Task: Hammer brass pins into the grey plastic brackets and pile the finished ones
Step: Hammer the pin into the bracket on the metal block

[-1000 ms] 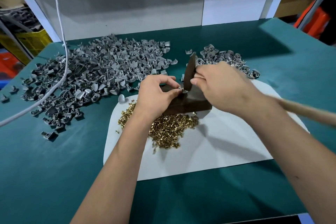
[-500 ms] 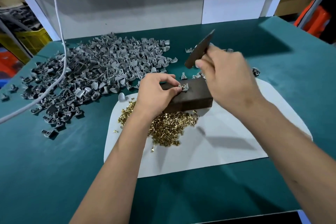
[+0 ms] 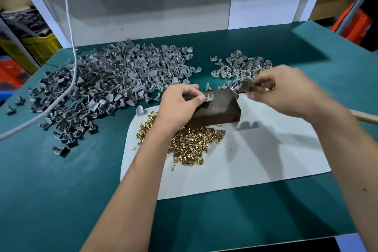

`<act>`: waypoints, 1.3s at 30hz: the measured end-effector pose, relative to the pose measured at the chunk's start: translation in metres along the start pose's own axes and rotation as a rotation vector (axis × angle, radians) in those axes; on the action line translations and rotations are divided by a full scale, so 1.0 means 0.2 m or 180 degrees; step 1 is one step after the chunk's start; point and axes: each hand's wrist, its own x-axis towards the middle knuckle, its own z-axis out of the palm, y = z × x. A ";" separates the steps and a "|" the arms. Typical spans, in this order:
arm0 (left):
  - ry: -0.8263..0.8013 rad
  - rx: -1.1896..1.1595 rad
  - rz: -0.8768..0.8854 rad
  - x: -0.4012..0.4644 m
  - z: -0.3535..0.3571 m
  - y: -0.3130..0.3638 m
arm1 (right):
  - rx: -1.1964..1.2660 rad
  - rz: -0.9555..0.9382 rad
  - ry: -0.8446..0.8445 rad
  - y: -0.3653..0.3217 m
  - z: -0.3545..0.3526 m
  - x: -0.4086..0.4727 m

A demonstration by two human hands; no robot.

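We see the left hand (image 3: 180,104) pinching a small grey plastic bracket (image 3: 209,98) (brass pin standing in it) atop the dark wooden block (image 3: 216,110). Right hand (image 3: 286,92) grips the blurred wooden-handled hammer (image 3: 247,87) just above the block's right end.

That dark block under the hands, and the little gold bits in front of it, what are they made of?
The block looks like dark brown wood, matt, with faint grain, though that is uncertain. The gold bits look like polished brass pins: yellow and glinting.
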 end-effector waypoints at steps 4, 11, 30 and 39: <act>-0.0033 -0.0155 -0.0024 0.00 0.00 0.01 | -0.0272 0.0270 -0.0295 0.07 0.02 -0.02; -0.0112 -0.0183 0.0011 0.00 0.01 0.01 | -0.0437 0.0119 -0.0566 0.06 0.09 -0.02; 0.1072 0.0625 0.0247 0.05 -0.10 -0.04 | 0.0871 -0.0269 0.1367 -0.03 0.31 0.10; 0.1600 0.2078 -0.0685 0.08 -0.29 -0.18 | 0.0948 -0.1626 0.0962 -0.19 0.34 -0.08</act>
